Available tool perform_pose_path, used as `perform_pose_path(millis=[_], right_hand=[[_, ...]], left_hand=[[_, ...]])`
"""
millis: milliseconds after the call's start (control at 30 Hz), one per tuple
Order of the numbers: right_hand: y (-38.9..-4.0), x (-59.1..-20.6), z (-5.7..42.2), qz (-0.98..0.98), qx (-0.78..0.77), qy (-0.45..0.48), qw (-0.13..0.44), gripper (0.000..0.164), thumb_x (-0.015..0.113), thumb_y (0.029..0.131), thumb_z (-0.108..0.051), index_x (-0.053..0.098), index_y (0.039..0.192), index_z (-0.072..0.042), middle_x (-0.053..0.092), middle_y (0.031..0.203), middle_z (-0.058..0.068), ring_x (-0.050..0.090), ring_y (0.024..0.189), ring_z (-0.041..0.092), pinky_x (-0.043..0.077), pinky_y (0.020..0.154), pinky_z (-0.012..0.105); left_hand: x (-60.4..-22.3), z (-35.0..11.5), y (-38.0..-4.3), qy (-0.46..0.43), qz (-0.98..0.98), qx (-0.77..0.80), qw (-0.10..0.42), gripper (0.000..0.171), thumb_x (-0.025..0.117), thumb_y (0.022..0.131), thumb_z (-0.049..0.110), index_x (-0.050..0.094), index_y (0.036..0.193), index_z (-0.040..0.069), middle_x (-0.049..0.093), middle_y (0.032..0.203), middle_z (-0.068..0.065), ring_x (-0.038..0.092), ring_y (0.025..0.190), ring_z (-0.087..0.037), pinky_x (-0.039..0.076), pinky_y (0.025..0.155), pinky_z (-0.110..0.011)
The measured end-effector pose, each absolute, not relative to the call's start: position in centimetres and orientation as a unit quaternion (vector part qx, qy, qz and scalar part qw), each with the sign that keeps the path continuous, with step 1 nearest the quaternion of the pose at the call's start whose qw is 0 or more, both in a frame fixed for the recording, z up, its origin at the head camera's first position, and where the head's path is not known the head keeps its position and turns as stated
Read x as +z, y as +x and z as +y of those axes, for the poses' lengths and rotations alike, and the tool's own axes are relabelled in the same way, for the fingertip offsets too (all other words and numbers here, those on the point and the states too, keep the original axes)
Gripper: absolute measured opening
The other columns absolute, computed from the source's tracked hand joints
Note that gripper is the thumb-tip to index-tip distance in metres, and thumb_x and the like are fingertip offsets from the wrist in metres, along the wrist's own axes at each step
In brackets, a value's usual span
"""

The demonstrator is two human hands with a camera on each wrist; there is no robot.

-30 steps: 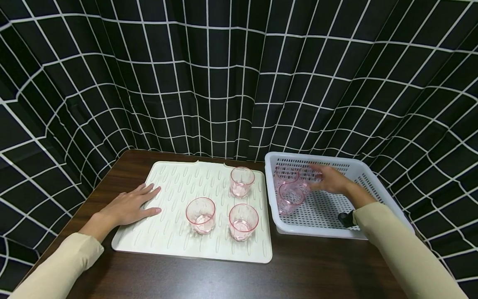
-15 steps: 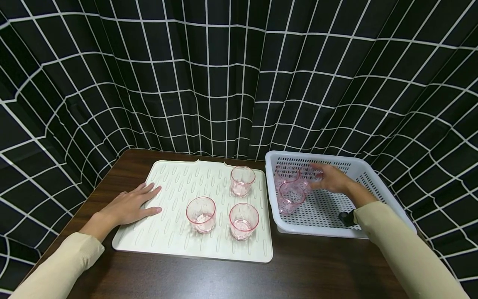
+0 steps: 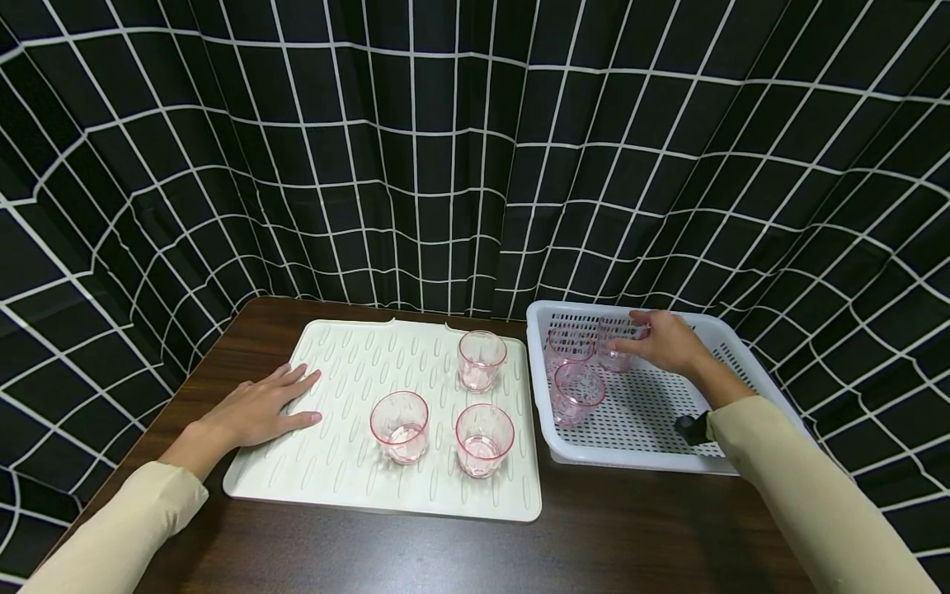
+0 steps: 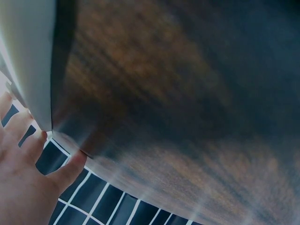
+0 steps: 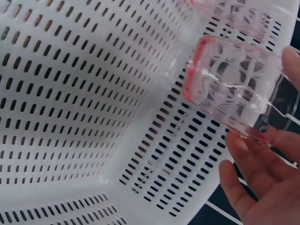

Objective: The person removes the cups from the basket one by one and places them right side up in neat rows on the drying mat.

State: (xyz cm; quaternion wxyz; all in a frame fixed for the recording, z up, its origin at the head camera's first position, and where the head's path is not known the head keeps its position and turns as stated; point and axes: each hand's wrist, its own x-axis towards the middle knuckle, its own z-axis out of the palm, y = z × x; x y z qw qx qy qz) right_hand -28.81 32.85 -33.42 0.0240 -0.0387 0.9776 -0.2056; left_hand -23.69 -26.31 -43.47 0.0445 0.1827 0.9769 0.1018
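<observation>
"Black curtain (image 3: 445, 165) with white grid lines hangs behind our dark wooden table (image 3: 631, 511). What do we see on it?"

"We have a cream mat (image 3: 334, 470) on the left and a white perforated basket (image 3: 631, 459) just beside it on the right."

"And our left hand (image 3: 260, 412)?"

"It rests on the mat's left edge, fingers spread and holding nothing. Well apart from it, three pink-tinted glasses stand upright on the mat: the front left glass (image 3: 401, 429), the front right glass (image 3: 484, 441) and the back glass (image 3: 481, 363)."

"Then our right hand (image 3: 671, 342)?"

"That one reaches into the basket and grips a clear, pink-edged glass (image 5: 229, 82) near its rim, thumb on one side, fingers on the other."

"Does the gripped glass touch the basket floor?"

"We cannot tell. It is near the back wall, rim uppermost, to the right of two more glasses: the rear basket glass (image 3: 570, 351) and the near basket glass (image 3: 577, 396)."

"What else do we notice?"

"Pale beige sleeves (image 3: 809, 495) on both our arms, and a small black object (image 3: 692, 429) by the right cuff."
</observation>
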Motion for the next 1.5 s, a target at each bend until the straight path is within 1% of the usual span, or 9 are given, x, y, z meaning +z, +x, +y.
perform_pose_path(millis=[233, 433, 667, 800, 900, 967, 1167, 1367, 1500], right_hand=[[-28.8, -32.8, 32.2, 0.975, -0.22, -0.009, -0.036, 0.09, 0.07, 0.088, -0.054, 0.042, 0.144, 0.01, 0.059, 0.125, 0.033, 0.063, 0.103, 0.041, 0.055, 0.083, 0.052], [-28.7, -32.3, 31.1, 0.97, -0.23, -0.009, -0.078, 0.097, 0.067, 0.085, -0.064, 0.044, 0.144, 0.009, 0.058, 0.123, 0.029, 0.059, 0.1, 0.038, 0.054, 0.084, 0.053], [-29.0, -30.8, 29.5, 0.969, -0.214, -0.025, -0.117, 0.093, 0.07, 0.085, -0.06, 0.047, 0.142, 0.009, 0.056, 0.122, 0.027, 0.054, 0.1, 0.037, 0.051, 0.082, 0.052], [-29.4, -29.9, 28.4, 0.968, -0.213, -0.038, -0.129, 0.092, 0.07, 0.084, -0.061, 0.048, 0.142, 0.007, 0.058, 0.117, 0.024, 0.054, 0.097, 0.035, 0.049, 0.079, 0.048], [-29.6, -29.3, 27.4, 0.965, -0.218, -0.056, -0.136, 0.087, 0.071, 0.085, -0.057, 0.05, 0.141, 0.006, 0.058, 0.111, 0.022, 0.054, 0.093, 0.032, 0.047, 0.075, 0.045], [-29.7, -29.0, 26.7, 0.963, -0.224, -0.068, -0.137, 0.085, 0.072, 0.086, -0.053, 0.049, 0.141, 0.007, 0.058, 0.11, 0.021, 0.053, 0.093, 0.031, 0.046, 0.074, 0.043], [-29.8, -28.6, 24.2, 0.958, -0.231, -0.11, -0.129, 0.077, 0.074, 0.087, -0.046, 0.054, 0.137, 0.008, 0.057, 0.098, 0.016, 0.052, 0.085, 0.027, 0.043, 0.067, 0.037], [-29.8, -28.5, 22.0, 0.956, -0.229, -0.141, -0.116, 0.076, 0.075, 0.087, -0.044, 0.052, 0.14, 0.006, 0.059, 0.103, 0.017, 0.053, 0.086, 0.026, 0.045, 0.068, 0.037], [-29.7, -28.5, 20.7, 0.954, -0.225, -0.162, -0.115, 0.075, 0.075, 0.087, -0.043, 0.052, 0.14, 0.005, 0.059, 0.102, 0.016, 0.052, 0.085, 0.025, 0.043, 0.065, 0.035]], left_hand=[[-43.5, -26.3, -23.6, 0.182, 0.977, 0.103, 0.047, 0.084, 0.053, 0.091, 0.069, 0.042, 0.152, 0.012, 0.035, 0.156, -0.024, 0.026, 0.143, -0.049, 0.026, 0.101, -0.076], [-43.6, -26.3, -23.7, 0.18, 0.977, 0.102, 0.048, 0.085, 0.052, 0.09, 0.07, 0.042, 0.152, 0.013, 0.035, 0.156, -0.023, 0.026, 0.144, -0.049, 0.026, 0.101, -0.076], [-43.8, -26.3, -23.8, 0.18, 0.977, 0.101, 0.049, 0.085, 0.051, 0.09, 0.071, 0.041, 0.152, 0.013, 0.034, 0.156, -0.023, 0.026, 0.144, -0.048, 0.026, 0.102, -0.075], [-43.8, -26.3, -23.8, 0.179, 0.977, 0.101, 0.049, 0.086, 0.052, 0.09, 0.07, 0.042, 0.152, 0.013, 0.035, 0.156, -0.023, 0.026, 0.144, -0.049, 0.026, 0.102, -0.076], [-43.8, -26.4, -23.8, 0.182, 0.977, 0.101, 0.047, 0.085, 0.052, 0.09, 0.07, 0.042, 0.152, 0.013, 0.035, 0.156, -0.023, 0.026, 0.144, -0.049, 0.027, 0.101, -0.075], [-43.8, -26.4, -23.8, 0.183, 0.977, 0.101, 0.046, 0.085, 0.052, 0.09, 0.07, 0.042, 0.152, 0.012, 0.035, 0.156, -0.023, 0.026, 0.143, -0.049, 0.027, 0.101, -0.075], [-43.7, -26.3, -23.8, 0.184, 0.976, 0.103, 0.044, 0.084, 0.053, 0.091, 0.068, 0.042, 0.152, 0.012, 0.035, 0.156, -0.024, 0.026, 0.144, -0.049, 0.027, 0.102, -0.075], [-43.5, -26.2, -23.7, 0.184, 0.977, 0.103, 0.044, 0.084, 0.053, 0.091, 0.068, 0.042, 0.152, 0.012, 0.035, 0.156, -0.024, 0.026, 0.144, -0.049, 0.027, 0.101, -0.075], [-43.4, -26.2, -23.7, 0.183, 0.977, 0.103, 0.045, 0.083, 0.053, 0.091, 0.068, 0.042, 0.152, 0.012, 0.034, 0.156, -0.023, 0.026, 0.144, -0.049, 0.027, 0.102, -0.075]])
